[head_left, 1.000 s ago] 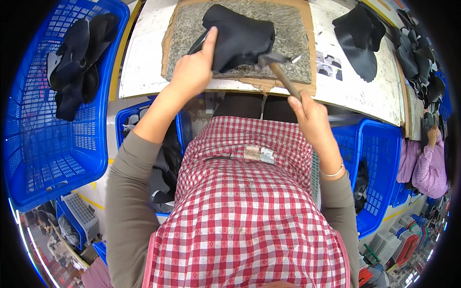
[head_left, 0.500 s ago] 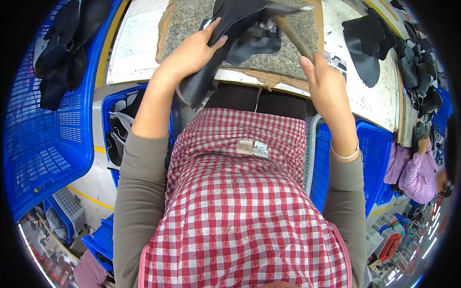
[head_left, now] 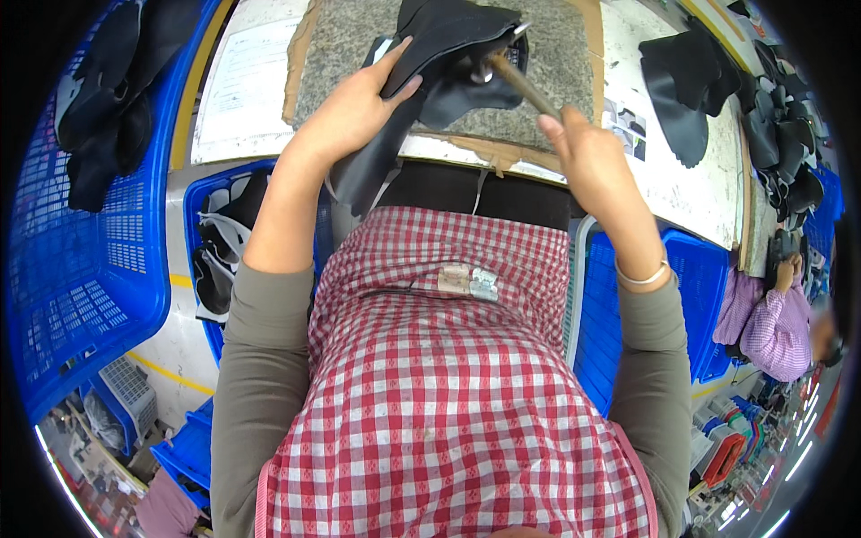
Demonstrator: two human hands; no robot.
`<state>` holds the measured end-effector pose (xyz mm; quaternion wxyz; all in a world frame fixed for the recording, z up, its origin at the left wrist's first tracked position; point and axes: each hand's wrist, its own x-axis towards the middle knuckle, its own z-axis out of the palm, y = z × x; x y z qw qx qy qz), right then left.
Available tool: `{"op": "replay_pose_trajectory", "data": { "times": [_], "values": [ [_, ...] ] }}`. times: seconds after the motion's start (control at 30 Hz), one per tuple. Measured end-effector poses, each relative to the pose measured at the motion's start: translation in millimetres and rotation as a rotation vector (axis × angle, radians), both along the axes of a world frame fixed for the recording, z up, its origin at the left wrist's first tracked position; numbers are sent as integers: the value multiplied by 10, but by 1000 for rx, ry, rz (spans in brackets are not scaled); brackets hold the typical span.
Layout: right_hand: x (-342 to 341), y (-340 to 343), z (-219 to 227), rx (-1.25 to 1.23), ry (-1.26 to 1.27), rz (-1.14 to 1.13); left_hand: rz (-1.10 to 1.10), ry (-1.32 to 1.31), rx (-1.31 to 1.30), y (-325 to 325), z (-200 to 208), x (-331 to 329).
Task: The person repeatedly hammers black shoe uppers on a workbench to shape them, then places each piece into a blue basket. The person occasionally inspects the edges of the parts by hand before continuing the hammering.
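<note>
A black leather boot upper [head_left: 448, 34] lies folded over a grey speckled pad [head_left: 565, 63] on the white table, and one long flap hangs past the near edge. My left hand [head_left: 354, 112] grips the upper at its left side, with the thumb on top and some fingers hidden behind it. In my right hand [head_left: 596, 161], the fingers are wrapped round the wooden handle of a hammer [head_left: 531, 91]. The hammer's metal head is at the upper's right edge; whether it touches the leather I cannot tell.
More black leather pieces [head_left: 686, 81] lie on the table's right side, and a printed sheet [head_left: 247, 81] on its left. A large blue crate [head_left: 143, 296] stands at left, another blue crate [head_left: 700, 269] at right. Beyond it, a person in a purple checked sleeve [head_left: 776, 336] works.
My right hand has moved left and slightly down with the hammer, bringing its head closer to the upper. The left hand stays on the leather, nearly in place.
</note>
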<state>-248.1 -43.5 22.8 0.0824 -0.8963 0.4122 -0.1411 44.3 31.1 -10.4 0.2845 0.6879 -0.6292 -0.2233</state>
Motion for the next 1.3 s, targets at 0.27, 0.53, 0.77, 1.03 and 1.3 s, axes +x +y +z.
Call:
{"op": "replay_pose_trajectory", "data": {
  "times": [0.27,0.53,0.77,1.03,1.3],
  "values": [
    [37,119,27,50,44,74,-16,54,-121,51,-48,25],
    [91,237,-67,111,16,149,23,5,-29,10,81,2],
    [-197,432,345,34,-231,119,-398,-1089,-594,-487,1498,187],
    [-246,344,-204,154,-57,-103,-370,-433,-380,-317,455,-305],
    [-504,162,-559,147,-64,-69,-383,-258,-342,-591,556,-405]
  ]
}}
